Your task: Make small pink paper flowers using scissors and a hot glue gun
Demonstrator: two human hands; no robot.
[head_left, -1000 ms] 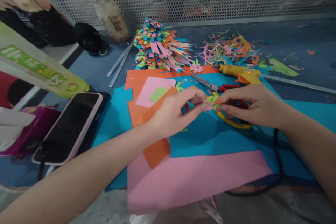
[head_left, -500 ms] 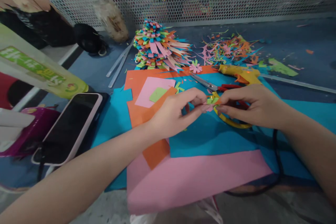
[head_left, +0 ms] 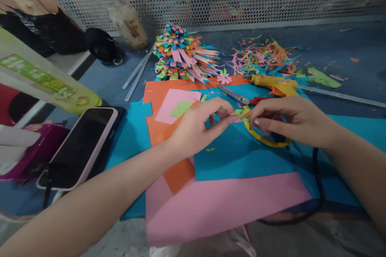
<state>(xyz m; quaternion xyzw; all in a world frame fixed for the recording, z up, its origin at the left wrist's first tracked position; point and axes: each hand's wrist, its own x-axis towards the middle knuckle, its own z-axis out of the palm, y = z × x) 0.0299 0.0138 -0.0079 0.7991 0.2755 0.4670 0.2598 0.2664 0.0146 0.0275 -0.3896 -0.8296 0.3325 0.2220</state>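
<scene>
Between thumb and fingertips, my left hand pinches a small fringed paper piece with green, pink and orange strips. My right hand has curled fingers at the piece's right end, by the orange strip; its grip there is partly hidden. Just under the right fingers lies a yellow ring, part of it covered. Scissors with red handles rest beyond the hands, beside a yellow glue gun. A small pink paper flower lies near the scissor tips.
A cone of curled paper strips stands at the back beside paper scraps. Coloured sheets, including a pink sheet, cover the table. Leftward are a phone, a bottle and glue sticks. A black cord runs at right.
The fringed paper piece has turned slightly in my fingertips. My right thumb has shifted a little away from my left fingers. Both arms stay nearly where they were.
</scene>
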